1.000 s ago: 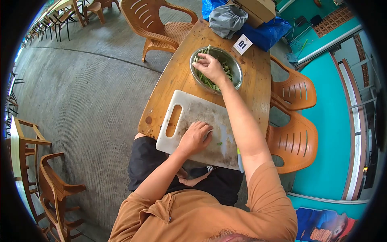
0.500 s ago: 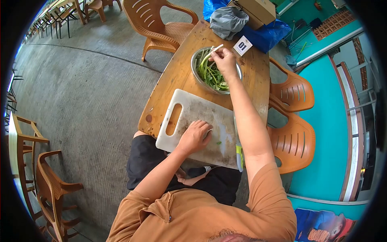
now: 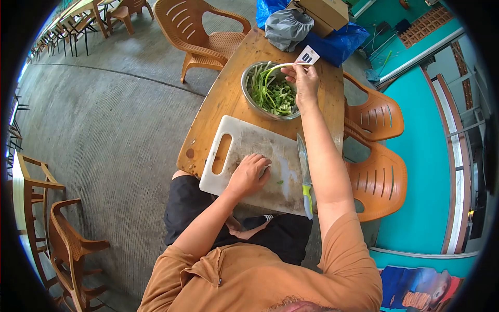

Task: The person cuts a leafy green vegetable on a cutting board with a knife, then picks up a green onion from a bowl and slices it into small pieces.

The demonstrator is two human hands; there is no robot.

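My right hand (image 3: 305, 80) pinches the pale end of a spring onion (image 3: 285, 65) above the right rim of a metal bowl (image 3: 248, 100). The stalk's green part bends down to the left into the bowl, over long green stalks and leafy chopped greens (image 3: 280, 98). Flat on the white cutting board (image 3: 244, 136) lies my left hand (image 3: 252, 171), its fingers stretched forward; what is under the palm is hidden. A knife (image 3: 305, 177) with a green and grey handle rests along the board's right edge, close to my right forearm. One small green scrap (image 3: 280, 182) sits on the board.
On the wooden table (image 3: 208, 117), behind the bowl, are a card marked 01 (image 3: 308, 55), a grey cloth bundle (image 3: 288, 28), blue bags (image 3: 340, 41) and a cardboard box (image 3: 325, 15). Orange plastic chairs (image 3: 377, 179) stand at its right side, another (image 3: 208, 44) at the far left.
My right hand has moved right and slightly toward me, drawing the spring onion's pale end past the bowl's rim. More of the knife blade shows now. My left hand stays on the board.
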